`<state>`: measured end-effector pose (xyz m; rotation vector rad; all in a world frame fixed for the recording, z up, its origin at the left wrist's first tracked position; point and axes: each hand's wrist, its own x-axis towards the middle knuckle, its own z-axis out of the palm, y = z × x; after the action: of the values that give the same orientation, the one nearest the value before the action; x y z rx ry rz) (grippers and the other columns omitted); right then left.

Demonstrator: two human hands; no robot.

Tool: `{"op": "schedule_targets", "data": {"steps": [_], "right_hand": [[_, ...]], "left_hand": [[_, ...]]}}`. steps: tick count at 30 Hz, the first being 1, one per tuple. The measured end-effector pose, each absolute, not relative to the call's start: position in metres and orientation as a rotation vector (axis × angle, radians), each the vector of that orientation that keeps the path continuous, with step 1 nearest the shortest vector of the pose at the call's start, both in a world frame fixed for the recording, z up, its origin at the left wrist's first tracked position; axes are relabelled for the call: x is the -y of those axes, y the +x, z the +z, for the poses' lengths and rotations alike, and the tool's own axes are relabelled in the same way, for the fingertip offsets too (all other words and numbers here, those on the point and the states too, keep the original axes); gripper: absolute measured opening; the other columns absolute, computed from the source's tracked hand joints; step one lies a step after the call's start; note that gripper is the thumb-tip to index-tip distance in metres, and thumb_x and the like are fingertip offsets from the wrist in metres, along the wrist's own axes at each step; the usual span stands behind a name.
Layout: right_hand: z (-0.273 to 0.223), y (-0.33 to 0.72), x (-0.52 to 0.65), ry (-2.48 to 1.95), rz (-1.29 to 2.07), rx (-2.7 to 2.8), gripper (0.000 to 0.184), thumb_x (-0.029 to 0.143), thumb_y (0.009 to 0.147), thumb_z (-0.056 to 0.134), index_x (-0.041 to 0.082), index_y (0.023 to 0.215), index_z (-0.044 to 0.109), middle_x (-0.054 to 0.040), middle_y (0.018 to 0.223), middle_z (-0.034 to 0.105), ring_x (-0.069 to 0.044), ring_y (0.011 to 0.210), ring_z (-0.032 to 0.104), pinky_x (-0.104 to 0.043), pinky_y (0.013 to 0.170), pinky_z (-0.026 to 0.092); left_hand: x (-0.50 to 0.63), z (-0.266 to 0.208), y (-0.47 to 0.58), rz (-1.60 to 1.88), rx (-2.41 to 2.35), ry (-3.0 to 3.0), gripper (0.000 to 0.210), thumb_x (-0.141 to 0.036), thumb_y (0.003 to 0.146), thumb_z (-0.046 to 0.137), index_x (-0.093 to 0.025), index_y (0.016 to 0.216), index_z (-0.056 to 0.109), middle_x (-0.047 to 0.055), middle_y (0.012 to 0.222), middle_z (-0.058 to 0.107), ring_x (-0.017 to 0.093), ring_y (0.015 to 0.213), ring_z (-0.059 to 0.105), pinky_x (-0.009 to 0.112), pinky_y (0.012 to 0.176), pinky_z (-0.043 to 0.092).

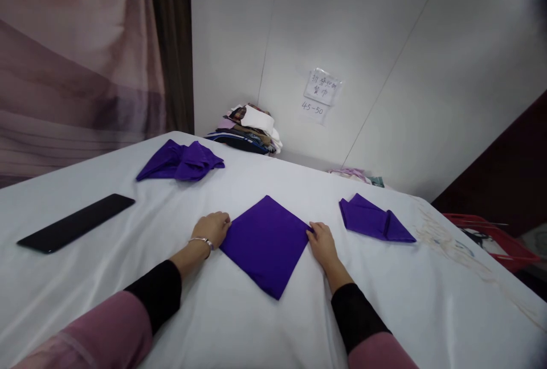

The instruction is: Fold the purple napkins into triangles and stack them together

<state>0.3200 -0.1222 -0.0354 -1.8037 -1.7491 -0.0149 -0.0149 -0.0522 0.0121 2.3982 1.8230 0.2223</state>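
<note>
Lies flat as a plain, deep-purple cloth napkin (267, 246), squarish and turned diamond-wise. Touches the left fingers (225, 220) at one side corner, the right fingers (315, 227) at the opposite one. Reaches beyond the fingers to a far corner, and nearer than them to a slightly creased corner. Looks smooth between.

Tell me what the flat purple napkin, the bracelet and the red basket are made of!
Napkin: probably cloth, smooth and fairly dull, with soft little creases.
Bracelet: likely metal, silvery and shiny, because it catches light.
Basket: maybe plastic, evenly red, but too blurry to be sure.
</note>
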Motion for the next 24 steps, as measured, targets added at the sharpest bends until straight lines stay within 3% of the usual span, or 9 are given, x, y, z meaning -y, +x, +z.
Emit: {"op": "schedule_targets", "data": {"steps": [5, 8, 12, 14, 18, 24], "right_hand": [[-0.029, 0.315, 0.121, -1.809, -0.031, 1.738, 0.032, 0.029, 0.087, 0.047, 0.017, 0.111, 0.063, -0.0103, 0.102, 0.062, -0.024, 0.098, 0.053, -0.037, 0.089, 0.041], [-0.027, 0.311, 0.118, -1.805, -0.047, 1.779, 0.031, 0.029, 0.088, 0.046, 0.017, 0.111, 0.063, -0.0106, 0.104, 0.062, -0.024, 0.100, 0.053, -0.036, 0.089, 0.042], [-0.031, 0.309, 0.117, -1.767, -0.054, 1.849, 0.030, 0.029, 0.087, 0.048, 0.018, 0.112, 0.062, -0.0107, 0.111, 0.062, -0.024, 0.104, 0.054, -0.037, 0.090, 0.042], [-0.034, 0.310, 0.117, -1.739, -0.054, 1.882, 0.031, 0.029, 0.087, 0.048, 0.018, 0.113, 0.061, -0.0103, 0.112, 0.062, -0.024, 0.104, 0.054, -0.038, 0.091, 0.042], [-0.039, 0.313, 0.117, -1.712, -0.066, 1.916, 0.032, 0.029, 0.088, 0.047, 0.017, 0.114, 0.060, -0.0110, 0.114, 0.061, -0.023, 0.106, 0.054, -0.038, 0.093, 0.042], [-0.041, 0.314, 0.117, -1.736, -0.058, 1.917, 0.034, 0.031, 0.089, 0.046, 0.016, 0.117, 0.059, -0.0115, 0.119, 0.059, -0.024, 0.113, 0.050, -0.039, 0.097, 0.039]], "left_hand": [[0.040, 0.024, -0.012, 0.233, -1.775, 2.397, 0.027, -0.029, 0.082, 0.044, -0.018, 0.093, 0.066, 0.010, 0.098, 0.068, 0.025, 0.092, 0.062, 0.034, 0.076, 0.046], [0.026, 0.031, 0.008, 0.299, -1.652, 2.477, 0.036, -0.035, 0.086, 0.039, -0.017, 0.106, 0.062, 0.011, 0.110, 0.065, 0.025, 0.104, 0.058, 0.036, 0.087, 0.044], [0.010, 0.022, 0.050, 0.325, -1.384, 2.605, 0.044, -0.042, 0.089, 0.034, -0.023, 0.125, 0.050, 0.005, 0.137, 0.049, 0.018, 0.126, 0.041, 0.030, 0.105, 0.030], [0.003, 0.008, 0.066, 0.282, -1.321, 2.617, 0.053, -0.048, 0.087, 0.036, -0.020, 0.132, 0.042, 0.007, 0.145, 0.037, 0.021, 0.134, 0.031, 0.034, 0.109, 0.024], [-0.007, -0.017, 0.076, 0.201, -1.312, 2.586, 0.069, -0.059, 0.084, 0.032, -0.014, 0.137, 0.035, 0.012, 0.149, 0.026, 0.027, 0.138, 0.019, 0.046, 0.111, 0.016], [-0.011, -0.024, 0.070, 0.187, -1.304, 2.583, 0.073, -0.063, 0.084, 0.026, -0.016, 0.140, 0.031, 0.010, 0.151, 0.022, 0.024, 0.140, 0.014, 0.044, 0.113, 0.011]]}}
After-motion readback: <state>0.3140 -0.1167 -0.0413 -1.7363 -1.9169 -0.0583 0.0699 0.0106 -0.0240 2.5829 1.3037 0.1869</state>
